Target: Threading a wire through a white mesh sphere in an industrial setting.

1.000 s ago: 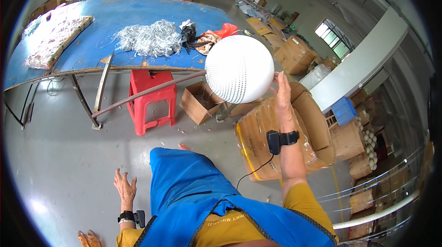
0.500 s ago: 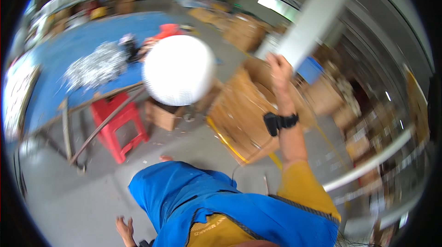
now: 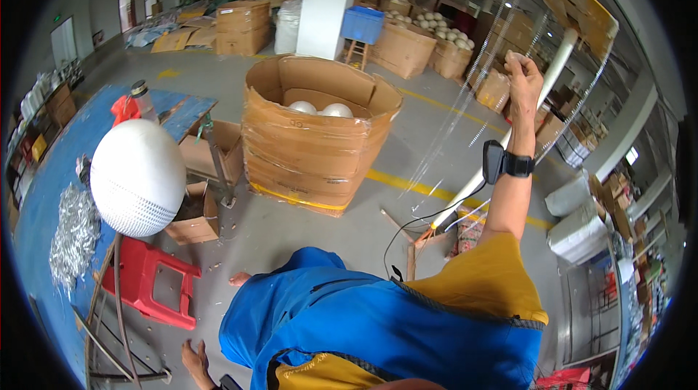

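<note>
My right hand [image 3: 525, 83] is raised at the upper right, fingers curled together. Whether a thin strand is between them cannot be made out. Close by hang clear, shiny strands [image 3: 476, 77] beneath a yellow-brown board [image 3: 571, 5] on a white pole [image 3: 556, 74]. Low at the left, my left hand [image 3: 196, 362] hangs near the floor with its fingers apart and nothing in it. A large white ball [image 3: 138, 175], dotted on its lower part, appears over the edge of the blue table [image 3: 109, 103]; its support is hidden.
A big cardboard box [image 3: 313, 161] holding white balls [image 3: 336, 110] stands ahead. A red stool [image 3: 149, 281] is beside the table, with smaller cartons [image 3: 195, 212] behind. Silvery strands [image 3: 73, 234] lie on the table. A black cable [image 3: 396, 234] loops near the pole's foot.
My view has swung to the right, so the table, ball and big box now appear further left. The board and hanging strands have come into clear view beside my still-raised right hand.
</note>
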Tool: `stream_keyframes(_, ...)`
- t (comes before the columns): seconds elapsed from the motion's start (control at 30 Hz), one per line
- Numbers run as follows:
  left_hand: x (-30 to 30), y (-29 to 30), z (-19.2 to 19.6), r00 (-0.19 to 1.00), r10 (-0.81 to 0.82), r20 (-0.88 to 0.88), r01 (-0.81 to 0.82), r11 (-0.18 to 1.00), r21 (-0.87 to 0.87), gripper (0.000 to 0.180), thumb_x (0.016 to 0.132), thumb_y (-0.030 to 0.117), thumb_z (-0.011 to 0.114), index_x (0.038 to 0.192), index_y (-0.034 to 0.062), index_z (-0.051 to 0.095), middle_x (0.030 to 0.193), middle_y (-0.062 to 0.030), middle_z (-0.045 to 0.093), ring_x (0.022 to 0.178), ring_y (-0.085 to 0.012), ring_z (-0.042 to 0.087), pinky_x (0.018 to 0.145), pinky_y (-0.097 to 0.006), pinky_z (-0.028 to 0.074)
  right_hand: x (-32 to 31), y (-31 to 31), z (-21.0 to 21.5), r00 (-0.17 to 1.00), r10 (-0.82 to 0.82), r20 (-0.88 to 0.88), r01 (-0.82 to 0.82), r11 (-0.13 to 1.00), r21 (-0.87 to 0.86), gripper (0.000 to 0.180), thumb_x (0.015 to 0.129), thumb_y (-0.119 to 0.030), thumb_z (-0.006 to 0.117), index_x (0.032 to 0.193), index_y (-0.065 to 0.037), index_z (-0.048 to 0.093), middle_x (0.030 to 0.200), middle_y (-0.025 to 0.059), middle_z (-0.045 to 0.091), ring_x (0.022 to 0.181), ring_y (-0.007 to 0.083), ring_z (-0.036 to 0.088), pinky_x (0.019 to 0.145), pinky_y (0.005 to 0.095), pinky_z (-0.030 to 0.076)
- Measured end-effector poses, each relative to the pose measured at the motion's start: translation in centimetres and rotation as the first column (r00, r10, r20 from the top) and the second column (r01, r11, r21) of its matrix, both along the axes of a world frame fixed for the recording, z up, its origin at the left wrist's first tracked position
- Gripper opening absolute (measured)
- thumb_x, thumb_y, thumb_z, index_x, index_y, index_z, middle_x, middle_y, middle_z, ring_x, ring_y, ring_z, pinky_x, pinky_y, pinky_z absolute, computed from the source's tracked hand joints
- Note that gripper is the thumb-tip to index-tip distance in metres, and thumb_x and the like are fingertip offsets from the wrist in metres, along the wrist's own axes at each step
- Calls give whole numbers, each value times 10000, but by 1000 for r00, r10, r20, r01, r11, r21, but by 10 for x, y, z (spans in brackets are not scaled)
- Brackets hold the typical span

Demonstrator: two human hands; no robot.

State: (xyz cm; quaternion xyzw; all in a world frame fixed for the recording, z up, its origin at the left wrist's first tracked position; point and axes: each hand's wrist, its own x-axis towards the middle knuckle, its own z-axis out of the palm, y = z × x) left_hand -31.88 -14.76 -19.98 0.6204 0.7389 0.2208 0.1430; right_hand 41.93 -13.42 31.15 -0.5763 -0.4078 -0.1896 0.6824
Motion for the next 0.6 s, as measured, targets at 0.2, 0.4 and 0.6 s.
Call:
stream_keyframes(0.2, 91, 99, 70, 937, -344, -53, 348, 924, 156, 424, 727, 244, 659, 1036, -15, 526, 987, -206, 563, 940, -376, 526, 788, -435, 418, 89, -20, -1, 919, -391, 56, 356, 881, 311, 217, 756, -175, 619, 813, 34, 625, 702, 64, 606, 648, 129, 537, 609, 258, 432)
stream_keyframes(0.4, 154, 139, 109, 877, -480, -19, 480, 872, 100, 410, 701, 236, 674, 1013, 4, 543, 986, -188, 569, 955, -359, 525, 805, -429, 407, 168, 23, 2, 962, -268, 55, 268, 963, 8, 341, 745, -281, 633, 884, 30, 630, 804, 138, 635, 795, 208, 597, 739, 309, 460)
stream_keyframes(0.6, 155, 129, 117, 878, -476, -55, 479, 872, 103, 401, 674, 251, 693, 964, 10, 556, 934, -191, 574, 911, -362, 533, 766, -430, 412, 171, 129, 22, 902, -432, 3, 423, 882, -208, 680, 713, -404, 643, 1202, 20, 437, 1066, 207, 579, 993, 342, 553, 859, 377, 421)
